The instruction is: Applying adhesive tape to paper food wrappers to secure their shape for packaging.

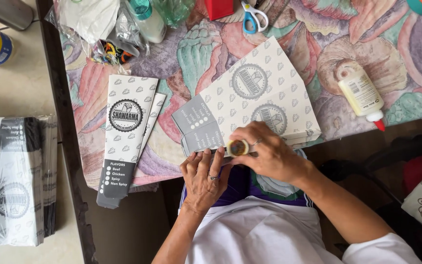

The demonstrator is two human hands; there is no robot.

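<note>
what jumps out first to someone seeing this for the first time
The two hands at bottom centre: the right hand presses a small round glue stick onto a flat printed carton, while the left hand steadies its edge. All this lies on a bright pastel patterned cloth, with a glue bottle at right and finished sleeves at left.

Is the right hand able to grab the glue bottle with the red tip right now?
Probably not straight away: the right hand is busy holding a small round glue stick. The glue bottle lies in the open, nothing blocking the way.
</note>
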